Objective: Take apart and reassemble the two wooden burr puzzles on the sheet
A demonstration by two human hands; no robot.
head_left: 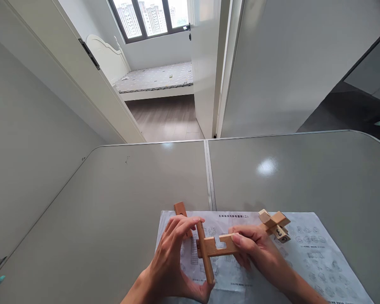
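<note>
My left hand [169, 255] grips a plain wooden bar [208, 268] at its two ends, between thumb and fingertips. Pinched in my right hand [258, 245] is a notched wooden puzzle piece [213, 248] with a cut-out in its upper edge. The notched piece crosses behind or through the bar near its middle; which of these I cannot tell. Behind my left fingers lies another wooden piece [180, 208], partly hidden. Just beyond my right hand sits a cross-shaped assembly of wooden puzzle pieces [274, 221], with dark numerals on the near ends.
Under the hands lies a printed sheet [304, 253] with small diagrams and Chinese text. It rests on a grey table [139, 185] with a pale seam [209, 173] down the middle. Past the far edge, an open door [205, 63] shows a room with a bed [158, 78].
</note>
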